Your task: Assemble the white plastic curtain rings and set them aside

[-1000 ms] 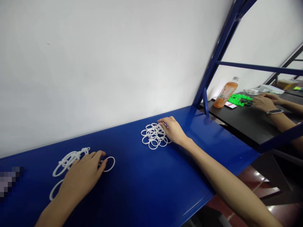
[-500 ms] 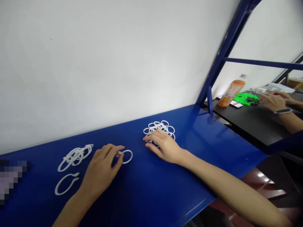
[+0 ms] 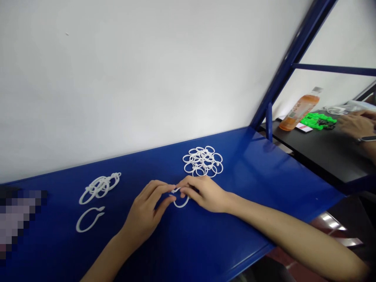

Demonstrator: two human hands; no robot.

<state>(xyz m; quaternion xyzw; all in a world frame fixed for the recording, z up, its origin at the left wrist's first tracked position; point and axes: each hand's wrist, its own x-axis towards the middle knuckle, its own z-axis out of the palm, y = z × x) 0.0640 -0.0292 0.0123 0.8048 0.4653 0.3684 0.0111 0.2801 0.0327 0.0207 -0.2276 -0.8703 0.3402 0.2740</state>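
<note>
A white plastic curtain ring (image 3: 181, 205) is between my two hands, low over the blue tabletop. Its ends look parted near my left fingertips. My left hand (image 3: 149, 205) grips it from the left with thumb and fingers. From the right, my right hand (image 3: 208, 194) pinches the upper part, hiding some of the ring. Just behind my right hand lies a spread pile of white rings (image 3: 202, 161). Off to the left are a smaller heap of white rings (image 3: 100, 187) and, nearer me, a single open ring (image 3: 85, 220).
The blue tabletop (image 3: 235, 227) meets a white wall (image 3: 147, 78) at the back. A blue metal frame (image 3: 273, 84) rises on the right. Beyond it, a black table holds an orange drink bottle (image 3: 299, 109), green pieces (image 3: 319, 120) and another person's hands (image 3: 357, 124).
My right hand has left the ring pile and come to the ring at my left hand. My left hand has moved right with that ring. The view has shifted slightly.
</note>
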